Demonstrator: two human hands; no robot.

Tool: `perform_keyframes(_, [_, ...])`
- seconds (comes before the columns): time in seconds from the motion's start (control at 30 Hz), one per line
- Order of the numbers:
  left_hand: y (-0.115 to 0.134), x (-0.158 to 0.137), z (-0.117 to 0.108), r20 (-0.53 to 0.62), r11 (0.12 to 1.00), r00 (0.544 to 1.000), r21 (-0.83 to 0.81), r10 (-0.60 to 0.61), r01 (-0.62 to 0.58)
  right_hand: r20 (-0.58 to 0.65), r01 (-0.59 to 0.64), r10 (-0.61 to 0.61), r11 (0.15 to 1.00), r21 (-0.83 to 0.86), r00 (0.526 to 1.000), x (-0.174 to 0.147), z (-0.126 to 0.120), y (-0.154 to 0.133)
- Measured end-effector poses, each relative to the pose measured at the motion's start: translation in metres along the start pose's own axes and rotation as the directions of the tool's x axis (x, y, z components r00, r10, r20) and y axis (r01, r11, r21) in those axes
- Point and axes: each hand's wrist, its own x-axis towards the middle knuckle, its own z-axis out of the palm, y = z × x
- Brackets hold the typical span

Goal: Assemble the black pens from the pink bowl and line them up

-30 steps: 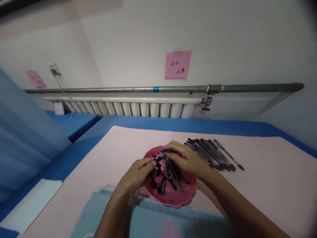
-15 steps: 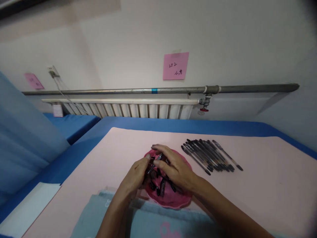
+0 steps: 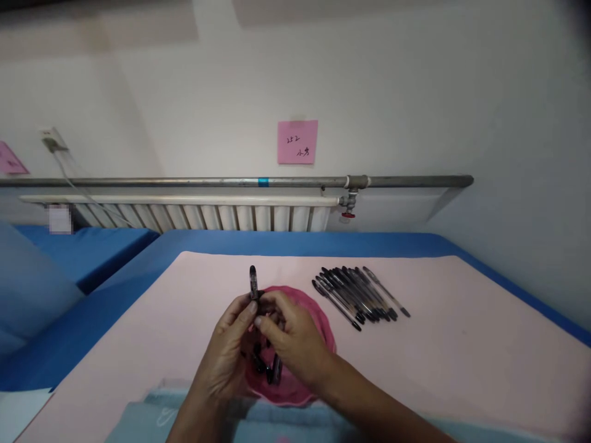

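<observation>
Above the pink bowl [image 3: 327, 332], my left hand [image 3: 226, 344] pinches a black and clear pen cap [image 3: 253, 284] between thumb and fingers. The cap points up, and its lower end is hidden by the fingertips. My right hand [image 3: 295, 335] is closed right beside it, thumb against fingers; a dark bit shows at its fingertips, too covered to name. Inside the bowl lie several loose black pen parts [image 3: 276, 370], partly hidden under both hands. To the right, a row of assembled black pens [image 3: 357, 295] lies side by side on the pink sheet.
The pink sheet [image 3: 438, 357] covers a blue bed or table [image 3: 221, 243]. Light-blue cloth [image 3: 148, 415] lies at the near edge. Behind stand a white radiator [image 3: 226, 216], a metal pipe [image 3: 184, 183] and a red-handled valve [image 3: 348, 215]. A curtain [image 3: 32, 295] hangs at left.
My hands have come together and lifted a little from among the bowl's parts, with the pen cap now upright in the left fingers. The view has swung to the right.
</observation>
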Motion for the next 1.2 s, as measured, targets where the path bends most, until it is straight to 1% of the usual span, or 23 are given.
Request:
perform_keyframes(0.1, [-0.002, -0.002, 0.003, 0.022, 1.0, 1.0, -0.012, 0.022, -0.022, -0.026, 0.027, -0.026, 0.999, 0.018, 0.999, 0.002, -0.003, -0.003])
perform_keyframes(0.17, [-0.002, -0.002, 0.003, 0.05, 1.0, 0.998, -0.01, 0.03, -0.03, -0.041, 0.021, -0.022, 0.999, -0.025, 0.999, 0.005, -0.011, -0.007])
perform_keyframes(0.2, [-0.001, -0.002, 0.003, 0.069, 1.0, 0.997, -0.001, 0.03, -0.03, -0.051, 0.012, -0.016, 0.996, -0.088, 0.999, 0.007, -0.017, -0.01])
perform_keyframes(0.23, [0.0, -0.002, 0.002, 0.085, 1.0, 0.996, 0.014, 0.026, -0.027, -0.076, 0.0, -0.015, 0.982, -0.189, 0.997, 0.009, -0.025, -0.013])
perform_keyframes(0.27, [0.001, -0.002, 0.001, 0.092, 0.999, 0.996, 0.031, 0.019, -0.022, -0.078, 0.004, -0.031, 0.948, -0.319, 0.996, 0.011, -0.034, -0.015])
perform_keyframes(0.3, [0.003, -0.002, 0.0, 0.087, 0.999, 0.996, 0.046, 0.013, -0.017, -0.077, -0.003, -0.038, 0.876, -0.481, 0.996, 0.014, -0.043, -0.016])
perform_keyframes(0.33, [0.004, -0.001, -0.002, 0.073, 0.998, 0.997, 0.059, 0.007, -0.012, -0.074, -0.025, -0.029, 0.774, -0.633, 0.997, 0.017, -0.053, -0.016])
perform_keyframes(0.37, [0.005, 0.0, -0.004, 0.055, 0.998, 0.998, 0.069, 0.003, -0.007, -0.073, -0.049, -0.007, 0.671, -0.74, 0.997, 0.02, -0.062, -0.015])
perform_keyframes(0.43, [0.007, 0.001, -0.008, 0.024, 0.997, 1.0, 0.077, 0.011, -0.012, -0.081, -0.122, 0.107, 0.456, -0.882, 0.991, 0.025, -0.077, -0.008])
perform_keyframes(0.47, [0.008, 0.002, -0.01, 0.02, 0.996, 1.0, 0.083, 0.014, -0.015, -0.088, -0.148, 0.177, 0.362, -0.92, 0.98, 0.027, -0.084, -0.004])
perform_keyframes(0.5, [0.008, 0.002, -0.011, 0.021, 0.996, 1.0, 0.092, 0.016, -0.017, -0.094, -0.162, 0.232, 0.296, -0.941, 0.968, 0.029, -0.089, 0.001])
perform_keyframes(0.57, [0.009, 0.003, -0.013, 0.031, 0.994, 0.999, 0.11, 0.018, -0.021, -0.101, -0.178, 0.298, 0.244, -0.953, 0.949, 0.03, -0.096, 0.008])
perform_keyframes(0.7, [0.01, 0.002, -0.013, 0.052, 0.991, 0.999, 0.134, 0.008, -0.015, -0.101, -0.186, 0.356, 0.211, -0.96, 0.929, 0.028, -0.102, 0.008])
perform_keyframes(0.8, [0.009, 0.002, -0.013, 0.03, 0.988, 1.0, 0.152, 0.007, -0.011, -0.101, -0.176, 0.329, 0.207, -0.962, 0.939, 0.026, -0.097, 0.0])
perform_keyframes(0.83, [0.009, 0.003, -0.013, 0.02, 0.987, 1.0, 0.161, 0.011, -0.015, -0.081, -0.155, 0.307, 0.226, -0.962, 0.948, 0.025, -0.093, -0.003])
perform_keyframes(0.9, [0.008, 0.004, -0.013, 0.009, 0.984, 1.0, 0.178, 0.024, -0.025, 0.004, -0.078, 0.277, 0.285, -0.955, 0.961, 0.022, -0.083, -0.005])
perform_keyframes(0.97, [0.007, 0.005, -0.014, 0.013, 0.981, 1.0, 0.192, 0.028, -0.03, 0.091, -0.004, 0.276, 0.325, -0.946, 0.957, 0.018, -0.071, -0.004])
perform_keyframes(1.0, [0.007, 0.005, -0.014, 0.015, 0.98, 1.0, 0.197, 0.028, -0.03, 0.121, 0.021, 0.284, 0.331, -0.943, 0.951, 0.016, -0.066, -0.002])
perform_keyframes(1.07, [0.006, 0.006, -0.015, 0.021, 0.978, 0.999, 0.208, 0.026, -0.03, 0.151, 0.046, 0.293, 0.336, -0.941, 0.944, 0.011, -0.056, 0.001])
perform_keyframes(1.1, [0.006, 0.006, -0.015, 0.026, 0.976, 0.999, 0.213, 0.026, -0.031, 0.163, 0.053, 0.288, 0.353, -0.934, 0.944, 0.009, -0.052, 0.002])
perform_keyframes(1.2, [0.006, 0.006, -0.016, 0.038, 0.971, 0.999, 0.237, 0.023, -0.031, 0.19, 0.06, 0.25, 0.451, -0.891, 0.949, 0.007, -0.046, 0.006])
